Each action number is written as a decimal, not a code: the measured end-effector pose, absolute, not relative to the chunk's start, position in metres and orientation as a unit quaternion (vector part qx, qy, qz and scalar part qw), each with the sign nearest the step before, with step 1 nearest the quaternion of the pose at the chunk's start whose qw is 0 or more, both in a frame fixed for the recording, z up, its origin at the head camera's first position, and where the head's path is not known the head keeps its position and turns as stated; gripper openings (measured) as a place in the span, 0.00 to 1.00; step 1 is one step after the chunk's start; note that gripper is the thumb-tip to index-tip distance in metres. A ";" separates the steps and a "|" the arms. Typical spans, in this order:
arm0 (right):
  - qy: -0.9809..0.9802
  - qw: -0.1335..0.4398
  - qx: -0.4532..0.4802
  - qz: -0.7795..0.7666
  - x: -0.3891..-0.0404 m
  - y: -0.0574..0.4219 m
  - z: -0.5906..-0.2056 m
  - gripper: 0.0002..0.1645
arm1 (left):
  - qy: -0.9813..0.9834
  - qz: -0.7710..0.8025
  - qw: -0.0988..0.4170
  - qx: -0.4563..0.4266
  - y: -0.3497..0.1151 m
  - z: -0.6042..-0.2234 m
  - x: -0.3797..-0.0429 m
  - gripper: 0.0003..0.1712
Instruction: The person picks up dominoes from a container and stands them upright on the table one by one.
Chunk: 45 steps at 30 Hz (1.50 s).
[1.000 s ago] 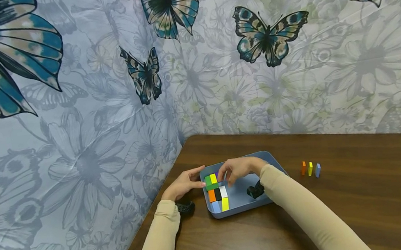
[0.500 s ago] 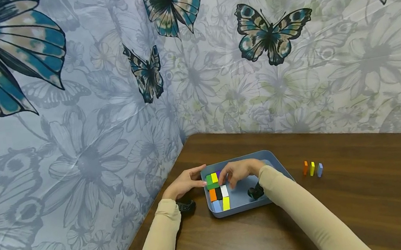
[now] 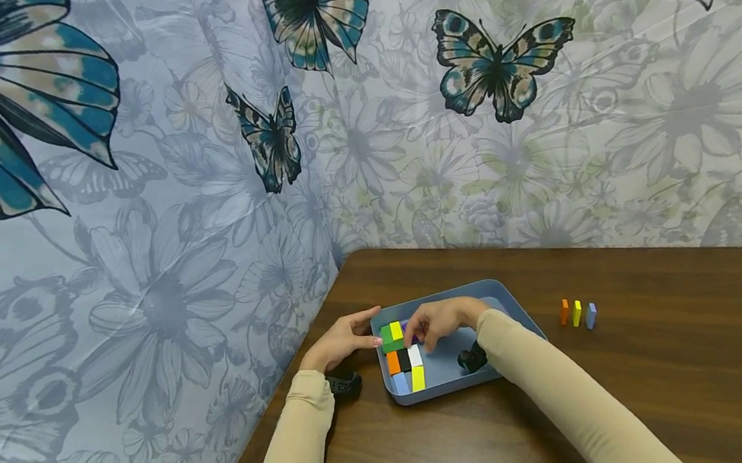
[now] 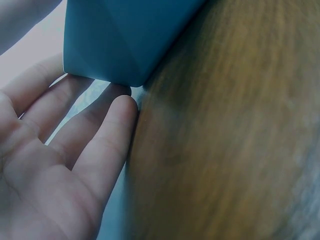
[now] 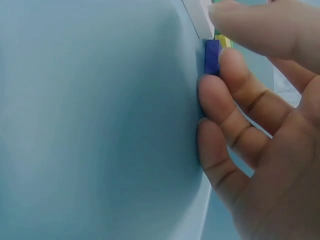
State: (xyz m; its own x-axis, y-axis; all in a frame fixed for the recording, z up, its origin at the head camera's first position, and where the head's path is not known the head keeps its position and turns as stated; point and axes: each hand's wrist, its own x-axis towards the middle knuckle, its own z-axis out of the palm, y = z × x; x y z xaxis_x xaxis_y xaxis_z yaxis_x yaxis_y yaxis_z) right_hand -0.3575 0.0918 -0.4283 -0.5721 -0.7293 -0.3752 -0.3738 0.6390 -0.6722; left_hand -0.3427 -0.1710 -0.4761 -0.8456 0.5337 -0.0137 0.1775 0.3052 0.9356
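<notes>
R hand [image 3: 441,320] pt-hides purple block [image 5: 211,57]; L hand [image 3: 338,342] pt-hidden by tray [image 3: 444,367]

Cream sleeves [image 3: 294,446], black wrist cameras [image 3: 345,387]

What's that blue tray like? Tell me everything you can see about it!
The blue tray is shallow, with smooth walls and rounded corners, and looks like plastic. It sits open side up on the brown table. Colourful blocks are inside along its left end, where the left hand touches it from outside. The right hand is inside, hiding part of it.
</notes>
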 end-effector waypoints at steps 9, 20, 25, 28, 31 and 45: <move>0.846 0.320 -0.331 -0.269 -0.359 0.093 -0.431 0.19 | 0.796 0.540 0.158 0.222 -0.170 -0.477 -0.342 0.43; 0.844 0.323 -0.324 -0.280 -0.358 0.094 -0.430 0.16 | 0.798 0.540 0.157 0.217 -0.169 -0.476 -0.341 0.44; 0.845 0.325 -0.318 -0.280 -0.358 0.093 -0.431 0.15 | 0.798 0.541 0.156 0.217 -0.169 -0.475 -0.341 0.44; 0.845 0.327 -0.318 -0.278 -0.358 0.092 -0.432 0.14 | 0.799 0.539 0.154 0.217 -0.169 -0.475 -0.341 0.44; 0.844 0.328 -0.322 -0.276 -0.358 0.091 -0.433 0.14 | 0.800 0.538 0.153 0.217 -0.169 -0.475 -0.341 0.43; 0.851 0.326 -0.319 -0.259 -0.354 0.088 -0.432 0.13 | 0.797 0.541 0.158 0.219 -0.172 -0.476 -0.342 0.43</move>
